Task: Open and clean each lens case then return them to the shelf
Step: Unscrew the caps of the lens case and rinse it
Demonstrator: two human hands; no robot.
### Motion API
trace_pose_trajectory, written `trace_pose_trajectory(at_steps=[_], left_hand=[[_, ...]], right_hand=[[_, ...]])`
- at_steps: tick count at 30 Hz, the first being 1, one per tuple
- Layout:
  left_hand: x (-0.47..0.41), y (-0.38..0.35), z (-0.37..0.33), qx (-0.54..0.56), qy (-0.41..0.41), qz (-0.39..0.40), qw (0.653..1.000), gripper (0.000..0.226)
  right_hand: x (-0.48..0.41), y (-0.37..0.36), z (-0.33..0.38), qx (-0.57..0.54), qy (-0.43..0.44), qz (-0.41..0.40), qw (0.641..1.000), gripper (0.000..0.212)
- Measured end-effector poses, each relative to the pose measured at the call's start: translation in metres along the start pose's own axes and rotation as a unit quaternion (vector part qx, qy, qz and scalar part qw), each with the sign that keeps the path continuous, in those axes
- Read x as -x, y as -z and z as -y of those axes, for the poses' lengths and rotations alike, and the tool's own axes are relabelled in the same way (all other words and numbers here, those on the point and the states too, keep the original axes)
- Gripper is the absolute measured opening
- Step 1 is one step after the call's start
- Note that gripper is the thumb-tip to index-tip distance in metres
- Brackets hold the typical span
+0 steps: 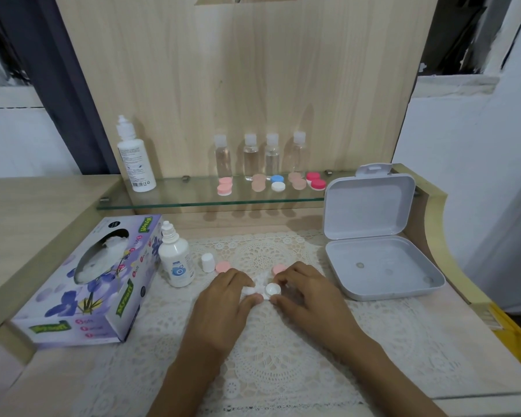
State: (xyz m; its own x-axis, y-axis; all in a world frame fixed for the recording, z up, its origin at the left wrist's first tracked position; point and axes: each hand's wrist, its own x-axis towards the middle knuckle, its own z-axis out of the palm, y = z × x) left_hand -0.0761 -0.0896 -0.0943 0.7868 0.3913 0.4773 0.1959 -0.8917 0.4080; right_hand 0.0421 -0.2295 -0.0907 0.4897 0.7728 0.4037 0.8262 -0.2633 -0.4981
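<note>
Left grip: the left hand (pixel 226 293) is being closed on a wad of white tissue (pixel 249 288), which is pinched between thumb and fingers and is being pressed at one end of the lens case (pixel 272 289). Right grip: the right hand (pixel 302 291) is being clamped on the case's other end, thumb on the near edge and fingers on the far edge. One open white well is being shown upward between the hands. The case is being held low over the lace mat (pixel 283 371) on the bench (pixel 463 356); contact with the mat cannot be told.

A pink cap (pixel 222 267) is lying just beyond the left knuckles, and a second pink cap (pixel 279 269) just beyond the right fingers. A small white cap (pixel 208 262) is standing beside the uncapped solution bottle (pixel 176 260).

Risks, as judged:
- Either pink cap is likely to be flicked off the mat if the hands are swung outward.
- The open bottle is likely to be tipped and spilled by a reach toward the tissue box (pixel 85 284).
- The case, small and probably wet, is likely to be lost from the pinch if the wiping is forced.

Room: the hands are being boxed in by the tissue box on the left and the open white box (pixel 373 236) on the right. The glass shelf (pixel 178 197) is overhanging the far side. Free space is being left toward the person.
</note>
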Motion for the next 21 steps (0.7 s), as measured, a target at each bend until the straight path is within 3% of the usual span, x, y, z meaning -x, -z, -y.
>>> trace_pose_trajectory(at_steps=[5,15,21], left_hand=[[0.0003,0.0016,-0.0004,-0.023,-0.028,-0.015,0.999,0.021],[-0.0012,-0.0024,-0.003,-0.032,0.003,-0.032,0.999,0.018],[0.0009,-0.0043,0.001,-0.008,-0.045,-0.012,0.999,0.015]], right_hand=[[0.0002,-0.0002,-0.0005,0.004,0.0,0.001,1.0,0.026],[0.0,0.0003,0.0005,0.013,0.003,0.004,1.0,0.027],[0.0001,0.0009,0.0009,0.013,0.002,0.005,1.0,0.026]])
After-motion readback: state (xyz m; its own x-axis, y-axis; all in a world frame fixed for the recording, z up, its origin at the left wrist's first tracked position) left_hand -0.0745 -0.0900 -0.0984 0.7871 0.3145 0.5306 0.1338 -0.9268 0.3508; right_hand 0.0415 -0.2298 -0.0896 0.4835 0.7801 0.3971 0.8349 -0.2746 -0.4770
